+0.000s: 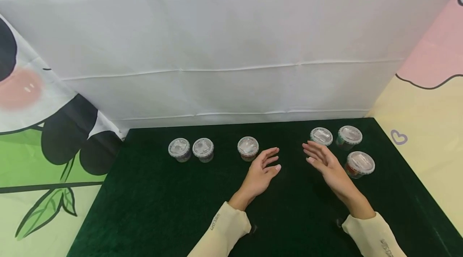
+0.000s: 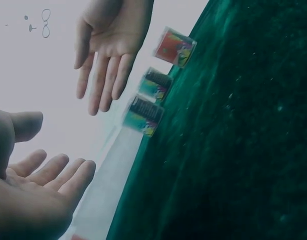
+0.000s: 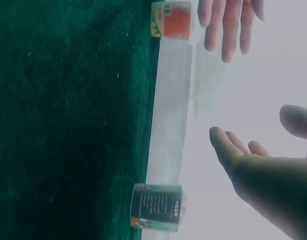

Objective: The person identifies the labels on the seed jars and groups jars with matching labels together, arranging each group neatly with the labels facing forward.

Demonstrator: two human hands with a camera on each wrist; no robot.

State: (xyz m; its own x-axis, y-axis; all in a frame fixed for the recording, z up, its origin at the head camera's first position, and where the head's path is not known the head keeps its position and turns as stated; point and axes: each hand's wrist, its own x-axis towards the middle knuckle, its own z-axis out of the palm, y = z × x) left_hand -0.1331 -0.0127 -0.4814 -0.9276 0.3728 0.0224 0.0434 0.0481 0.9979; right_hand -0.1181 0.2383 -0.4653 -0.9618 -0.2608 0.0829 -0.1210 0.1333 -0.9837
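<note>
My left hand (image 1: 259, 173) hovers above the green cloth, palm turned inward and fingers loosely extended, holding nothing. Just beyond it stands a small clear tub with a white-rimmed lid and reddish contents (image 1: 248, 148). My right hand (image 1: 327, 166) faces it with the fingers extended and nothing in them. Its fingertips overlap the lower edge of a lidded tub (image 1: 321, 136) in the head view. Right of this hand sits another tub with reddish contents (image 1: 359, 164), and behind that a tub with a green label (image 1: 349, 137). Both palms show in the left wrist view, apart from each other.
Two more lidded tubs with dark contents, one at the left (image 1: 179, 149) and one beside it (image 1: 203, 149), stand near the table's back edge. Dark green cloth (image 1: 152, 204) covers the table. A white curtain (image 1: 231, 48) rises behind it, with printed cloth at both sides.
</note>
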